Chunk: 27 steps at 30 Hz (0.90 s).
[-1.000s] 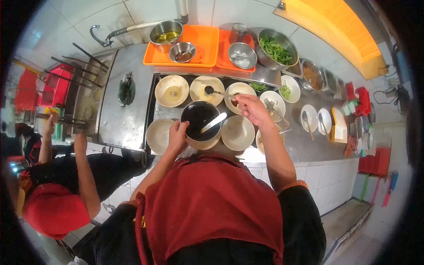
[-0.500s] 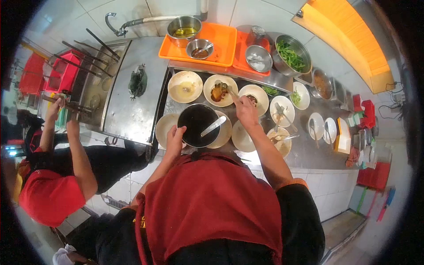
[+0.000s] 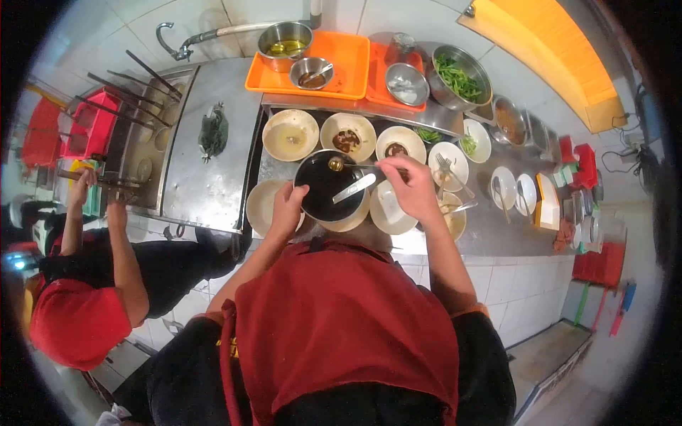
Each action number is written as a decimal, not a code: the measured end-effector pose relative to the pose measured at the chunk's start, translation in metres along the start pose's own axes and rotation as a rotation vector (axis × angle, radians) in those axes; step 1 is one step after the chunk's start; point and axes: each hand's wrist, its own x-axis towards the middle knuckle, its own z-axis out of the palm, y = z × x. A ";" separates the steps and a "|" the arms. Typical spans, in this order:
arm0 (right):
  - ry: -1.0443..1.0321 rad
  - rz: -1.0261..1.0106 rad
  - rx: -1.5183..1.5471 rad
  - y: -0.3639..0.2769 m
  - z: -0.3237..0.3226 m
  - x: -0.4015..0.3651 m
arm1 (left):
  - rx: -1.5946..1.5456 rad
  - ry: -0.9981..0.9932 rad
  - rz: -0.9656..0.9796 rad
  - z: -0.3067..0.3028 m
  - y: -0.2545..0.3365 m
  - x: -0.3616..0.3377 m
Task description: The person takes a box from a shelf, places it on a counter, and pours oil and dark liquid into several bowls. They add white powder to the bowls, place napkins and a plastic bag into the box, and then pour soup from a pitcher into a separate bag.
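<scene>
Surface finishes

Tabletop (image 3: 490,227): brushed metal, semi-gloss, smooth. Stockpot (image 3: 461,79): shiny metal. Tray (image 3: 348,67): orange plastic, glossy. Bowls (image 3: 290,138): smooth, light glaze-like sheen. Apron (image 3: 348,326): red cloth, matt. Wall tiles (image 3: 405,21): glossy, smooth. Shelf panel (image 3: 547,57): wood-look, satin.

Wearer's clothing, viewed from above: dark red apron (image 3: 348,326) of plain cloth, with a matching narrow strap (image 3: 231,369) at the left side; black short-sleeved shirt (image 3: 486,362); orange trim (image 3: 477,310) at the right cuff; yellow marking (image 3: 234,346) beside the strap (too small to read). Both the left hand (image 3: 288,206) and right hand (image 3: 413,188) are bare.
</scene>
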 end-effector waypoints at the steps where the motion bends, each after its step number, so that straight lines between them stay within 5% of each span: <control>1: -0.057 0.072 -0.009 -0.001 0.000 0.005 | -0.052 -0.014 0.025 0.005 0.003 0.002; 6: -0.271 0.270 -0.055 0.023 0.009 0.024 | -0.153 -0.080 0.027 0.014 0.016 0.004; 8: 0.065 0.265 0.001 0.043 0.022 0.019 | -0.086 -0.056 0.008 0.015 0.026 0.001; 9: 0.058 0.262 -0.001 0.047 0.024 0.014 | -0.015 -0.033 -0.015 0.015 0.029 -0.002; 11: -0.116 0.520 -0.072 0.039 0.023 0.000 | -0.043 -0.009 0.012 0.017 0.017 0.001; 14: -0.269 0.571 -0.311 0.004 0.023 -0.004 | -0.045 0.017 0.034 0.017 0.004 0.009; 21: -0.178 0.231 -0.406 -0.017 0.019 -0.002 | 0.002 0.146 0.034 0.020 0.017 0.005; 27: -0.043 0.343 -0.114 0.021 0.032 0.008 | -0.139 0.088 -0.031 0.016 0.012 0.023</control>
